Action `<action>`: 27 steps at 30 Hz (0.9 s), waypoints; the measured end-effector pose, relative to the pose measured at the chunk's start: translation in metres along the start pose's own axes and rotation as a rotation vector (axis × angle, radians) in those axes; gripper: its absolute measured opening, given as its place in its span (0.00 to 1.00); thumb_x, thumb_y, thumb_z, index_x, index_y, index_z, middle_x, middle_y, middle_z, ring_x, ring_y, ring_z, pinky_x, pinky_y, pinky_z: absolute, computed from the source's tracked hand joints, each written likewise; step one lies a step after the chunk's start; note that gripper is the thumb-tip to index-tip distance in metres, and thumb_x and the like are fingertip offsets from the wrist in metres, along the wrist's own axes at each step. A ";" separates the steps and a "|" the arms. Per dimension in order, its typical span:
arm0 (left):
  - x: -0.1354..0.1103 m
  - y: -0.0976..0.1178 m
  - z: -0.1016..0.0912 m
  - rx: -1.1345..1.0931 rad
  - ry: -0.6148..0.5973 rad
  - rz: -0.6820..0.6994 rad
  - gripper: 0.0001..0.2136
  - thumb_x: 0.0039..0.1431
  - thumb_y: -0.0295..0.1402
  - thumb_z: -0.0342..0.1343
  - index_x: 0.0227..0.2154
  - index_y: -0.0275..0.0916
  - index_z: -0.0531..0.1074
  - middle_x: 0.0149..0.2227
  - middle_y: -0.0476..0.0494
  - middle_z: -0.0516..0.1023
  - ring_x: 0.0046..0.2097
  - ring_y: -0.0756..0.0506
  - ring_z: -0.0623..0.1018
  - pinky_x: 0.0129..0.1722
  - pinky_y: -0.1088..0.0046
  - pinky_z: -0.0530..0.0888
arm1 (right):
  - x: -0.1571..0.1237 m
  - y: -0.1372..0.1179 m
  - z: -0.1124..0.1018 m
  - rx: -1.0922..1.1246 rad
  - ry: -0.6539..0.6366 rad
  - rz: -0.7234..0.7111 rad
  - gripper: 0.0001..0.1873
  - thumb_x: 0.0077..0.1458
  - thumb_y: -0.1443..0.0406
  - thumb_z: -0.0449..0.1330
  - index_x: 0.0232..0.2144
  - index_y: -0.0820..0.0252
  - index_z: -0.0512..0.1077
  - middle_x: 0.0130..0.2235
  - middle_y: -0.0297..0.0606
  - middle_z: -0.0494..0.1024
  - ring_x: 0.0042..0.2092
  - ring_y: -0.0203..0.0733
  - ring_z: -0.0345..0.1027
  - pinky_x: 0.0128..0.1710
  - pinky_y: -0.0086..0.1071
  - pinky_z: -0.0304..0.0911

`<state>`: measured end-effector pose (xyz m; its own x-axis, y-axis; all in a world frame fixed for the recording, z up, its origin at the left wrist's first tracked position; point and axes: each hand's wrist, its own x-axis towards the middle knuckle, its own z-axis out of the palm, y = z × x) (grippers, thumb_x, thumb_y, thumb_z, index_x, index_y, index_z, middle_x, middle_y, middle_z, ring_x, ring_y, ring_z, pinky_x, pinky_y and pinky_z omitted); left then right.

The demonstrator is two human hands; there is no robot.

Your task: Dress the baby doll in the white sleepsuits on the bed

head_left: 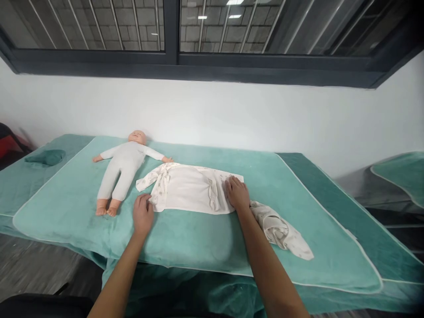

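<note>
A white baby top (190, 187) with a small print lies spread on a green bed cover, one sleeve reaching out to the left. My left hand (143, 215) rests at its lower left edge, fingers bent a little and touching the cloth. On the right part of the top, my right hand (237, 193) lies flat with its fingers stretched out. A bunched white printed garment (280, 229) sits to the right of my right forearm. Left of the top, a baby doll (124, 165) in a white suit lies on its back with arms spread.
The green mat (198, 240) covers a padded massage bed (319, 190) with a face hole (46, 157) at its left end. A white wall (212, 110) and a dark-framed window (172, 66) stand behind. Another green-covered surface (404, 174) is at far right.
</note>
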<state>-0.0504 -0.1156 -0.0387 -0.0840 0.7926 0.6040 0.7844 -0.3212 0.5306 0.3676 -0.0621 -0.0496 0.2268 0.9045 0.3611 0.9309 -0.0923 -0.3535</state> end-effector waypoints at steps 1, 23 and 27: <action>0.003 -0.001 0.000 0.019 -0.001 0.001 0.15 0.60 0.24 0.47 0.47 0.39 0.71 0.49 0.37 0.74 0.54 0.39 0.73 0.57 0.57 0.71 | -0.001 0.001 0.000 -0.006 0.001 0.006 0.27 0.70 0.55 0.44 0.61 0.61 0.68 0.66 0.51 0.67 0.67 0.52 0.57 0.66 0.52 0.47; 0.057 -0.022 -0.001 0.272 -0.111 0.165 0.23 0.59 0.19 0.47 0.54 0.41 0.73 0.61 0.39 0.73 0.67 0.38 0.65 0.64 0.55 0.62 | 0.003 0.015 -0.001 0.253 0.232 0.033 0.20 0.61 0.55 0.49 0.43 0.59 0.75 0.52 0.50 0.78 0.55 0.52 0.69 0.59 0.48 0.61; 0.058 -0.027 0.007 0.268 -0.264 0.176 0.21 0.62 0.23 0.46 0.56 0.39 0.72 0.55 0.36 0.78 0.61 0.37 0.73 0.62 0.56 0.65 | 0.004 0.010 -0.011 0.282 0.363 -0.074 0.17 0.64 0.58 0.49 0.42 0.58 0.75 0.49 0.48 0.80 0.53 0.50 0.71 0.58 0.49 0.63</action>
<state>-0.0720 -0.0573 -0.0219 0.1992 0.8544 0.4799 0.9078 -0.3453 0.2379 0.3811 -0.0639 -0.0422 0.2951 0.6958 0.6548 0.8456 0.1289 -0.5180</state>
